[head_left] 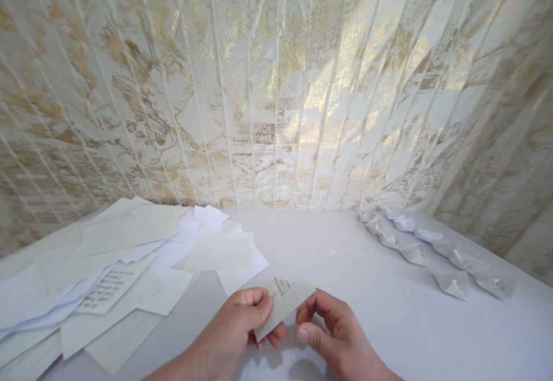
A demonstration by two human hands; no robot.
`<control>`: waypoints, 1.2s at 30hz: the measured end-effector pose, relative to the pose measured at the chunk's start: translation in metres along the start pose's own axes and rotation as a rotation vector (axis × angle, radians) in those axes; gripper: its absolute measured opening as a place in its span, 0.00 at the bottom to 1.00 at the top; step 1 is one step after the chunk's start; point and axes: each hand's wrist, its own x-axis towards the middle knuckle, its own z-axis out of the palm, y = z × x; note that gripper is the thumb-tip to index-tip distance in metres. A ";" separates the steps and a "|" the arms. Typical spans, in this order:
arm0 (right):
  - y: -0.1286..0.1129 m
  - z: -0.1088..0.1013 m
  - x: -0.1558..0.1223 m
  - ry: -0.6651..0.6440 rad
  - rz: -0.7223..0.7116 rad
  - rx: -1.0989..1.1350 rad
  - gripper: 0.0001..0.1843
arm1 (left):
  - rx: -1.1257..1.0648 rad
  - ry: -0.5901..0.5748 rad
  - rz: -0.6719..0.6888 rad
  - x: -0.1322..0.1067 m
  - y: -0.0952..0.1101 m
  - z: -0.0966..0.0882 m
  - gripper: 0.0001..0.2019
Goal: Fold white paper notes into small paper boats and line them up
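Observation:
A small folded piece of paper (286, 303), pale grey with printed text near its top, is held above the table in front of me. My left hand (253, 317) pinches its left side, thumb on the near face and fingers underneath. At the paper's right corner is my right hand (332, 332), its curled index finger touching or very near the edge. The right thumb stands apart from the paper, with a gap to the fingers. Part of the paper's underside is hidden by the hands.
Loose paper sheets (129, 225), white and grey, some printed, spread in a pile over the table's left side. Several folded paper boats (412, 253) stand in rows at the right. A tiny paper scrap (332, 252) lies mid-table (298, 231). A patterned curtain (276, 93) hangs behind.

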 end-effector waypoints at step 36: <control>0.002 0.005 -0.003 0.093 0.093 -0.328 0.15 | -0.015 0.120 0.160 0.004 -0.018 0.000 0.16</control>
